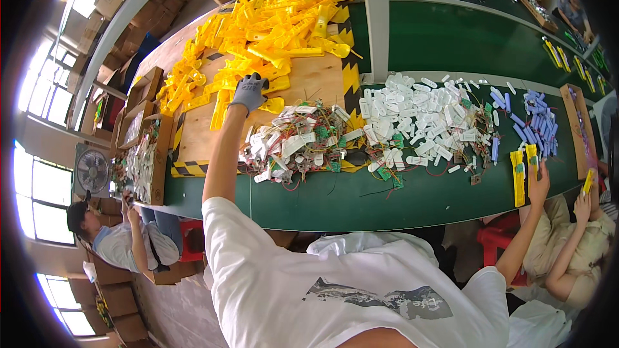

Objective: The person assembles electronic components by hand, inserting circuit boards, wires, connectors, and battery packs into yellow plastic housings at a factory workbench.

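Observation:
My left hand [249, 92], in a grey glove, reaches forward to the near edge of a heap of yellow plastic housings [264, 32]. Its fingers are curled down among the pieces, and what they grip is hidden. My right hand [539, 182], bare, is at the right part of the green table, with its fingers closed around the lower end of a long yellow housing [532, 156]. Another yellow housing [518, 179] lies just left of it. Between my hands lie a pile of wired circuit boards with white parts [300, 141] and a pile of clear and white plastic covers [412, 109].
Blue-violet cylindrical cells [538, 122] lie at the right, beside a long cardboard tray [578, 130]. Cardboard boxes of parts [145, 164] stand at the left. A grey post [376, 25] rises behind the table. People sit on both sides; a hand [582, 206] at the right holds a yellow piece.

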The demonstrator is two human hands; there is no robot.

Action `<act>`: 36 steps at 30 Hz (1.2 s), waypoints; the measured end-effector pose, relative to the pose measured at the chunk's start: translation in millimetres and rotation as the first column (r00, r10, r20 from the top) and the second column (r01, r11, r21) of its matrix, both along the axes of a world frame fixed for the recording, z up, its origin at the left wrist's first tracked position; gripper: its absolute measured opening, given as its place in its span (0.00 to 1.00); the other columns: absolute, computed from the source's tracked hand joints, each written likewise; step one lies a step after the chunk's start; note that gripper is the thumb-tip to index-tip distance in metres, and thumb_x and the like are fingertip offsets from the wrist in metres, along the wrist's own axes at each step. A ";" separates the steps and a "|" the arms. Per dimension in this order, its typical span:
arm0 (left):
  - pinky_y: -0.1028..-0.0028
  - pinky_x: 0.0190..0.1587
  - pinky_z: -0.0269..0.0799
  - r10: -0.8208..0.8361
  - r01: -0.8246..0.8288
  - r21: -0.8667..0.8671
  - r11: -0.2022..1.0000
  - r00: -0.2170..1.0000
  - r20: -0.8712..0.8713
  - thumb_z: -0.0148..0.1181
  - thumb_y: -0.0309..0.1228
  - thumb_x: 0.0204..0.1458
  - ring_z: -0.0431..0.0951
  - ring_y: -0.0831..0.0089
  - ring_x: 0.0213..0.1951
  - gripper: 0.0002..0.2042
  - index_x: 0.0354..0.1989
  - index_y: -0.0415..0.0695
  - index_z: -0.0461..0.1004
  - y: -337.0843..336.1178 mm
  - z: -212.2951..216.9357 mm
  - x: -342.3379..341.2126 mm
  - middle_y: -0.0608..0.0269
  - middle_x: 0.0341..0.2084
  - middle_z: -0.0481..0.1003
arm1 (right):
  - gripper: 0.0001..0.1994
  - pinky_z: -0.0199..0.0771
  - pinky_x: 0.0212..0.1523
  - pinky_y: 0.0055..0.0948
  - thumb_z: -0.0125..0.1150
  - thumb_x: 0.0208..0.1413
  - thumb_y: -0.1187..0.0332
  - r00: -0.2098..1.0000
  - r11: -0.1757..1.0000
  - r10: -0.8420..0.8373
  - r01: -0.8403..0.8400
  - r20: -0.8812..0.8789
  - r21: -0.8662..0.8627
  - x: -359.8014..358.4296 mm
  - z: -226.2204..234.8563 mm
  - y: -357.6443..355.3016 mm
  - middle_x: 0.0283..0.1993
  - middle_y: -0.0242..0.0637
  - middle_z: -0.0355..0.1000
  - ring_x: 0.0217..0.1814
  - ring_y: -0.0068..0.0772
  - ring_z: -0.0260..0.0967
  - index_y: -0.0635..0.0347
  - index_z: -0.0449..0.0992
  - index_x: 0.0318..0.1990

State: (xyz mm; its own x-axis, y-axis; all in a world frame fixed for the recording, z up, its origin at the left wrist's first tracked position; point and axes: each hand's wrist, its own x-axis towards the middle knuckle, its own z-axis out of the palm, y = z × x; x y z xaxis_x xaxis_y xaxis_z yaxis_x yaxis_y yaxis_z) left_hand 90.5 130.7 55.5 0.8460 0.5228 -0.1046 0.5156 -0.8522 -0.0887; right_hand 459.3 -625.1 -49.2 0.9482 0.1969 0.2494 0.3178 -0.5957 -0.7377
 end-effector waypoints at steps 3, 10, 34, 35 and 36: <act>0.57 0.57 0.56 -0.135 0.085 0.152 0.985 0.923 0.359 0.65 0.33 0.38 0.62 0.52 0.56 0.09 0.29 0.50 0.74 10.9 -16.5 -5.9 0.54 0.54 0.66 | 0.17 0.66 0.49 0.28 0.59 0.55 0.66 0.918 0.972 -0.150 0.204 0.367 -0.113 -35.0 25.0 47.4 0.46 0.40 0.73 0.48 0.30 0.69 0.63 0.72 0.51; 0.63 0.48 0.71 0.670 0.615 -0.570 0.544 0.090 0.737 0.52 0.27 0.57 0.74 0.58 0.45 0.18 0.56 0.47 0.59 -53.3 53.0 -25.5 0.52 0.43 0.73 | 0.08 0.72 0.34 0.28 0.59 0.52 0.71 0.843 0.830 0.531 -0.537 0.083 0.150 -150.0 85.0 265.7 0.34 0.41 0.74 0.33 0.31 0.72 0.65 0.76 0.37; 0.66 0.51 0.70 0.949 0.626 -0.748 -0.223 0.314 -0.020 0.58 0.13 0.45 0.74 0.63 0.44 0.31 0.58 0.44 0.54 -399.2 -39.3 -67.5 0.56 0.43 0.70 | 0.16 0.72 0.30 0.41 0.54 0.45 0.57 0.770 0.713 0.631 -0.524 0.099 -0.466 -186.9 69.5 443.0 0.23 0.48 0.73 0.26 0.49 0.73 0.64 0.75 0.26; 0.68 0.49 0.70 0.969 0.631 -0.763 -0.135 0.246 0.032 0.57 0.15 0.47 0.74 0.67 0.44 0.27 0.57 0.42 0.57 -393.0 -38.4 -63.0 0.60 0.42 0.70 | 0.16 0.72 0.30 0.38 0.53 0.47 0.57 0.833 0.816 0.547 -0.506 0.086 -0.281 -186.1 73.2 434.8 0.23 0.46 0.74 0.26 0.45 0.73 0.64 0.75 0.28; 0.72 0.48 0.70 0.977 0.588 -0.809 -0.001 0.173 0.124 0.58 0.16 0.48 0.74 0.71 0.42 0.26 0.56 0.41 0.59 -386.5 -43.3 -61.1 0.61 0.42 0.70 | 0.16 0.71 0.29 0.35 0.51 0.49 0.58 0.886 0.887 0.460 -0.455 0.053 -0.086 -183.9 75.5 426.5 0.24 0.44 0.74 0.25 0.41 0.73 0.64 0.75 0.29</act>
State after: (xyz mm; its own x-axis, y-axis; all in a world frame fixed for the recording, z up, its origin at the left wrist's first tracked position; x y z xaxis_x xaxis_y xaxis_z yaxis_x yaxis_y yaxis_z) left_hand 29.4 -255.8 12.2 0.5367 0.8036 -0.2574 -0.3421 0.4860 0.8042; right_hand 275.3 -198.6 26.3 0.7294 0.6235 0.2816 0.6164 -0.4202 -0.6660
